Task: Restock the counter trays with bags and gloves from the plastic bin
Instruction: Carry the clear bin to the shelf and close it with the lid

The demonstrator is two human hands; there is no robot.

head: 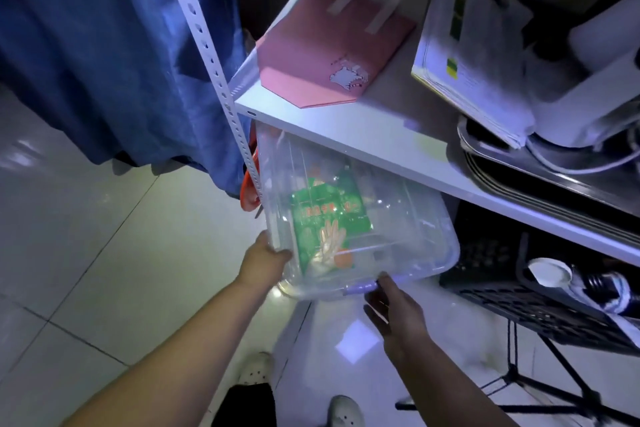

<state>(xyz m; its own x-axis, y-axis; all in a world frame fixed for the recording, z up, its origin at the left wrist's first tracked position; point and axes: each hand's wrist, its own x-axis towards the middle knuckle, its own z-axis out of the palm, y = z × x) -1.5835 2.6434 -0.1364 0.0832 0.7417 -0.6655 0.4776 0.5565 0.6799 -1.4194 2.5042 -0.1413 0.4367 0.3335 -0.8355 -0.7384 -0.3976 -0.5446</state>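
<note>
The clear plastic bin (420, 218) sits half under the white shelf (346, 137), its far end hidden. The left hand (265, 262) grips its near left corner. The right hand (394, 312) touches the front rim by the latch (360, 288) (whether it grasps, I cannot tell). A green glove packet (325, 218) lies inside, its print blurred.

Nothing can be read letter for letter; the green packet (327, 218) inside the clear bin (426, 253) carries a row of orange-red characters across a pale band, too blurred to make out, with a drawing of a glove below them; the pink paper bag (322, 45) on the shelf (346, 135) bears a small white cartoon print (349, 77) with a line of tiny writing above it, illegible; the stack of sheets (485, 80) further right shows a green-and-yellow label (451, 66) beside fine print, too small to tell.
</note>
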